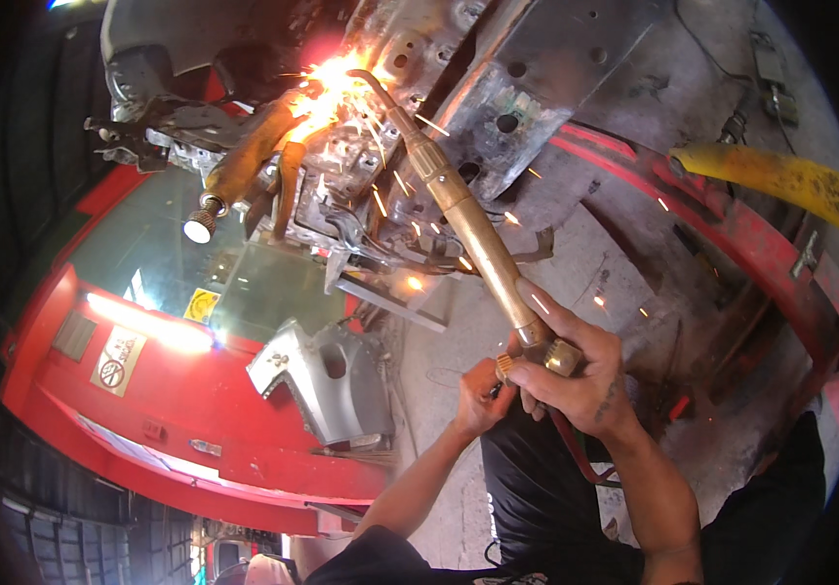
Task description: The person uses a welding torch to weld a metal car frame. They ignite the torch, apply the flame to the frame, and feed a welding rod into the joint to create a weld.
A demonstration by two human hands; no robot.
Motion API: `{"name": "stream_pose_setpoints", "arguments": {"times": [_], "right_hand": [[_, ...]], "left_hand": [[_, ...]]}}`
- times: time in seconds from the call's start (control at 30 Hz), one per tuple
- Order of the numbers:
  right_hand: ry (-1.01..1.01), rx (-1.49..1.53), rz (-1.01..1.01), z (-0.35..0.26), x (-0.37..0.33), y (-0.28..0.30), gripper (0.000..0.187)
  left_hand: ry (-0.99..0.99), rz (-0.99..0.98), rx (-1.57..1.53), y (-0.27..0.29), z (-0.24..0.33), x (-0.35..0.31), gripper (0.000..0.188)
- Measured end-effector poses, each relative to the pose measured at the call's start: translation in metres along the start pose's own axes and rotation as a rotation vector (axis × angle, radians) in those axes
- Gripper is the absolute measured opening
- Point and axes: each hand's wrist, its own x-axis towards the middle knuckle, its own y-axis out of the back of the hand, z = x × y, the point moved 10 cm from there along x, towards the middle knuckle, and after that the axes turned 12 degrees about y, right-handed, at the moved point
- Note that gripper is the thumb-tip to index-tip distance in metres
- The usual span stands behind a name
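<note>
A brass gas torch slants up and left from my hands, its bent tip in a bright burst of fire and sparks. My right hand is wrapped round the torch's lower end, thumb by the valves. Close on its left, my left hand is closed, its fingertips at a small ribbed valve knob on the torch. The flame plays on a worn metal vehicle part with holes and brackets. Glare hides the exact spot under the tip. A rusty brown cylinder with a round, bright end lies beside the flame.
On the left stands a red vehicle panel with glass; a silver curved body part lies against it. To the right are a long red panel and a yellow bar. A hose hangs under the torch. Sparks fly toward my hands.
</note>
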Motion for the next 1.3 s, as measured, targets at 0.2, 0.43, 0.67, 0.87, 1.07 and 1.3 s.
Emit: {"name": "stream_pose_setpoints", "arguments": {"times": [0.2,0.43,0.67,0.87,1.07,1.3], "right_hand": [[-0.006,0.008,0.009,0.01,-0.005,0.004,0.075],[-0.001,0.027,0.023,0.005,-0.009,0.001,0.074],[0.018,-0.011,0.013,0.004,-0.002,-0.002,0.075],[0.094,-0.076,0.031,0.005,-0.01,-0.004,0.076],[0.073,-0.061,0.001,0.003,-0.01,-0.005,0.077],[0.022,0.028,0.044,0.004,-0.007,-0.001,0.073]], "left_hand": [[0.051,-0.055,0.026,-0.009,0.01,-0.004,0.024],[0.167,-0.119,-0.034,-0.014,-0.005,-0.006,0.02],[0.122,-0.031,-0.028,-0.006,-0.005,0.0,0.021],[0.045,-0.015,0.005,-0.006,0.006,0.003,0.018],[0.028,-0.061,0.108,-0.006,0.006,-0.002,0.016],[0.102,-0.065,0.038,-0.007,0.014,0.002,0.016]]}}
